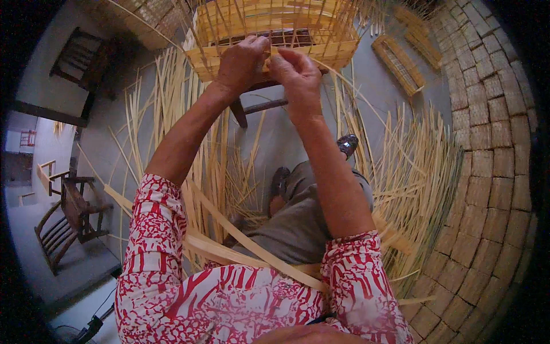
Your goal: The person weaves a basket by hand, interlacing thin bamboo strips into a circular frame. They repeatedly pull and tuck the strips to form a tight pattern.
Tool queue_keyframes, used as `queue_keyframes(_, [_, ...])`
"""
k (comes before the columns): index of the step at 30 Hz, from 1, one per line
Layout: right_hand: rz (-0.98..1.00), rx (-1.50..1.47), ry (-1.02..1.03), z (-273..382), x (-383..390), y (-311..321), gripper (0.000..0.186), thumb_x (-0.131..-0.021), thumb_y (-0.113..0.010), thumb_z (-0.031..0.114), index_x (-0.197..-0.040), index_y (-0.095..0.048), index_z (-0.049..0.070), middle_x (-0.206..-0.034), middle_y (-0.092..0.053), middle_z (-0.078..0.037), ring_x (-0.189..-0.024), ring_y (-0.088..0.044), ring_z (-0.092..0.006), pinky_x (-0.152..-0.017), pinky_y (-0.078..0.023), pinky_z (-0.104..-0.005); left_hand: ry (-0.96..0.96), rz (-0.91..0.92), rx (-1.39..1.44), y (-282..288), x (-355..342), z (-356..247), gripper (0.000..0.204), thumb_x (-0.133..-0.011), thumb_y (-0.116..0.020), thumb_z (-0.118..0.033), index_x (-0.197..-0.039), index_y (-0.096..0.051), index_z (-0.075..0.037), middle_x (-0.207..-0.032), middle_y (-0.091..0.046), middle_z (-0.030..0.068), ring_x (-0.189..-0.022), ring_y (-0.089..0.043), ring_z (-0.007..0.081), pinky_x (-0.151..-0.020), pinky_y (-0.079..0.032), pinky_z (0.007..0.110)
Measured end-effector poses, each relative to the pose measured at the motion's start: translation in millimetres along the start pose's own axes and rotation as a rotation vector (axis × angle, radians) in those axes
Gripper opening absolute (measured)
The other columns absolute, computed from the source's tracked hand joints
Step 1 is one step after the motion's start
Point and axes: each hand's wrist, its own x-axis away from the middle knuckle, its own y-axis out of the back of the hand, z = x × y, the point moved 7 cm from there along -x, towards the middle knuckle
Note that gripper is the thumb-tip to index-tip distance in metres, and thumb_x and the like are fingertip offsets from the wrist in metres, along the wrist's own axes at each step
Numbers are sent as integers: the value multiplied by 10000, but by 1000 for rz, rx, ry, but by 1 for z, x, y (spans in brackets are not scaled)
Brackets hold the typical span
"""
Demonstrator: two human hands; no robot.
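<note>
A woven basket of pale yellow bamboo strips (203,62), with an open lattice side, rests on a dark wooden stool (264,106) ahead of me. At its near edge my left hand (243,64) is closed, with fingertips curled against the weave. Just to its right, my right hand (297,71) pinches a thin bamboo strip at the same edge. The fingertips of both hands nearly meet, and the backs of the hands partly hide what lies between them. A flat bamboo strip (258,247) lies slantwise across my lap.
Long loose strips cover the floor at left (172,97) and right (418,172). A narrow woven piece (399,64) lies at far right, beside a tall stack of woven pieces (478,172). Wooden chairs (74,200) stand at left.
</note>
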Motion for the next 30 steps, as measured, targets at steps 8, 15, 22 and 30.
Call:
queue_keyframes(8, [-211, -391, -313, -31, -10, 104, 158, -966, -579, 200, -946, -595, 44, -851, -629, -75, -823, -619, -209, -689, -531, -339, -65, 149, -70, 6, 39, 28, 205, -864, -660, -271, -893, -623, -72, -830, -640, 131, -776, -650, 330, -653, -520, 419])
queue_keyframes(15, [-210, -388, -315, -39, 4, 91, 124, -960, -581, 152, -1008, -596, 39, -887, -628, -88, -804, -605, -194, -687, -536, -334, 206, -127, 429, 30, 103, 44, 372, -863, -690, -46, -1207, -558, -99, -995, -643, 98, -838, -682, 213, -723, -557, 308])
queue_keyframes(22, [-22, 301, 147, -18, -15, 92, 121, -908, -600, 91, -1007, -584, 25, -889, -621, -88, -813, -607, -235, -756, -544, -361, -113, -105, 132, 0, 62, -23, 303, -836, -677, -54, -1126, -592, -75, -1044, -626, 114, -861, -677, 280, -713, -569, 349])
queue_keyframes(30, [-319, -567, -192, -16, 6, 95, 112, -895, -544, 51, -991, -573, 1, -924, -649, -134, -798, -633, -263, -778, -562, -401, -13, -125, 257, -17, 32, -10, 119, -818, -699, -135, -906, -633, -91, -864, -597, 93, -767, -636, 300, -644, -527, 398])
